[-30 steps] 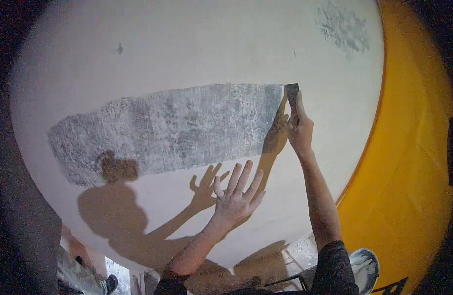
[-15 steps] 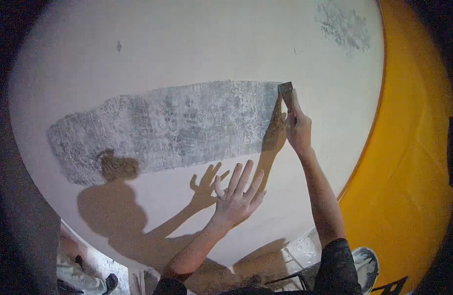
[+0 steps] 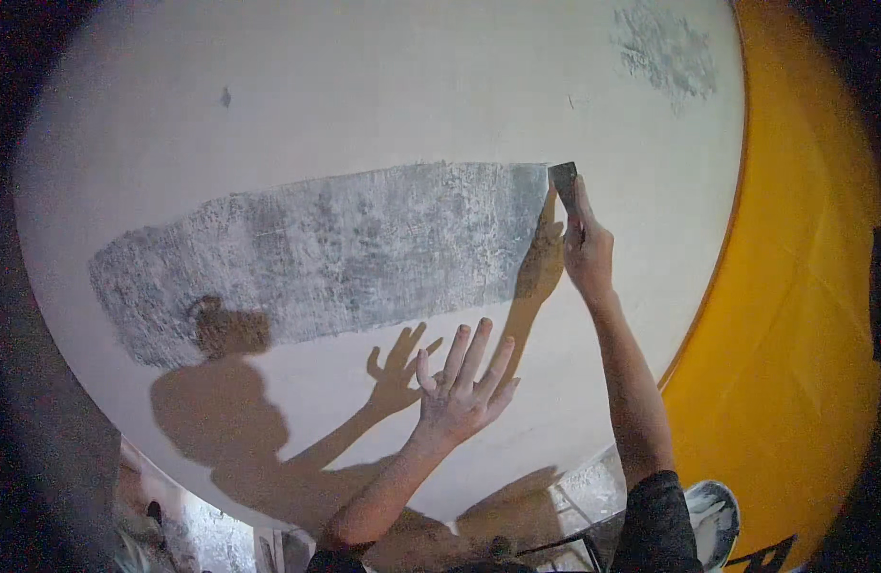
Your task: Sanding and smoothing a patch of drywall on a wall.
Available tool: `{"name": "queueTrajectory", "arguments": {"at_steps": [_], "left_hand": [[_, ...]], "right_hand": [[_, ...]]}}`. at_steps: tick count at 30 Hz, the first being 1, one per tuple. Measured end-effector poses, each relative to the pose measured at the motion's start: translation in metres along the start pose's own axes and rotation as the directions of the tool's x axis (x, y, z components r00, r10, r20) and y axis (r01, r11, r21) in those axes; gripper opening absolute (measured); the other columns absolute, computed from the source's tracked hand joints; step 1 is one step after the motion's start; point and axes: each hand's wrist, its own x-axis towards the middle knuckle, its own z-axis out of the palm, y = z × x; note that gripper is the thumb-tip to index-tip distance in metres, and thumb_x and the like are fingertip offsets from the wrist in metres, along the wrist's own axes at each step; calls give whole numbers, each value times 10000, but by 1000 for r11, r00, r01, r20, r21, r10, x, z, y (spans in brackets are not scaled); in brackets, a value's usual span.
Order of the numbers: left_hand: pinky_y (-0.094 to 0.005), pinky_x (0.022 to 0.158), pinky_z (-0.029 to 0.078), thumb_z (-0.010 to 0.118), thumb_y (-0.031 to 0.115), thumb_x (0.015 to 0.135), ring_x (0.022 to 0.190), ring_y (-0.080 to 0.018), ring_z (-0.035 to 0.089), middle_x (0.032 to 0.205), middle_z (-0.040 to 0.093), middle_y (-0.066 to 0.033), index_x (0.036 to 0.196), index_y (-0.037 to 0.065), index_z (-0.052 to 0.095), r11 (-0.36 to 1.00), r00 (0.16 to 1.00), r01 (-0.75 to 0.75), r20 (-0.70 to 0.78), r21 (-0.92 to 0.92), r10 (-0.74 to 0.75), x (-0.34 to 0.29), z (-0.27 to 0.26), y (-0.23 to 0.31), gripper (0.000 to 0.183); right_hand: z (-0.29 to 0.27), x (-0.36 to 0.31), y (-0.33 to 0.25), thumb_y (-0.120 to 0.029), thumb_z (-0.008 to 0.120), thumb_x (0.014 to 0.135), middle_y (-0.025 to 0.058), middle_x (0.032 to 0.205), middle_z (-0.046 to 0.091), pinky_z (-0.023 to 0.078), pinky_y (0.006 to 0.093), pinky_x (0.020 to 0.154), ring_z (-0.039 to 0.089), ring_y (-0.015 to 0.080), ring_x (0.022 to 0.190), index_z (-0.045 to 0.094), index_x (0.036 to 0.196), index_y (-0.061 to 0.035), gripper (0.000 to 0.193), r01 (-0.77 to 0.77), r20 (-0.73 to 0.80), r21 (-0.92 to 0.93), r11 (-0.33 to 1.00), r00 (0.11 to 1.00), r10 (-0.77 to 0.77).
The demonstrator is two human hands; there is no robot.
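Black scraper (image 3: pixel 563 179) — in right hand (image 3: pixel 589 254) — shifted rightward.

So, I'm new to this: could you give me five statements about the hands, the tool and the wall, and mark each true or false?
1. The right hand holds a dark flat tool. True.
2. Both hands hold tools. False: the left hand is empty, its fingers spread.
3. The dark flat tool is near the right end of the large grey patch on the pale wall. True.
4. A blue surface borders the pale wall on the right. False: the yellow surface is there.
5. A person's shadow falls on the pale wall. True.
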Motion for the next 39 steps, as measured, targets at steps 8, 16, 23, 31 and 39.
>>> {"name": "queueTrajectory", "arguments": {"at_steps": [8,16,23,31,39], "left_hand": [[-588,1057,18,563,482,830,1327,-255,320,1436,363,-109,1357,219,438,1000,998,-12,-69,-3,12,0,4,-2,602],[-589,1059,5,561,473,836,1349,-256,278,1445,350,-112,1339,212,458,1000,999,-17,-44,-16,17,-2,5,-2,576],[-594,1059,6,562,470,834,1347,-257,283,1442,354,-110,1343,216,454,999,999,-5,-34,-44,4,-3,5,1,579],[-596,1056,13,547,488,844,1337,-261,307,1440,358,-114,1355,214,439,1000,999,-14,-39,-15,13,-5,6,5,590],[-602,1054,21,545,494,844,1345,-263,300,1441,358,-113,1361,217,428,998,1000,13,-19,-62,-14,-11,4,4,599]], "right_hand": [[3,0,-4,93,473,729,235,915,564,444,252,622,548,155,736,315,1423,-101,738,-101,13,72,992,995,101],[6,1,-7,93,441,825,242,1159,576,451,236,679,641,230,961,325,1410,-71,619,-147,-43,20,989,988,148],[0,2,-19,77,443,856,281,1145,525,453,257,640,645,233,757,333,1410,-88,588,-241,26,-17,970,970,242],[7,-1,-16,51,506,795,247,1046,596,488,300,691,613,253,809,321,1419,-95,667,-180,41,33,983,983,179],[6,-2,-9,46,532,751,209,890,657,495,323,648,633,198,657,274,1442,-113,754,-93,89,77,993,992,86]]}}
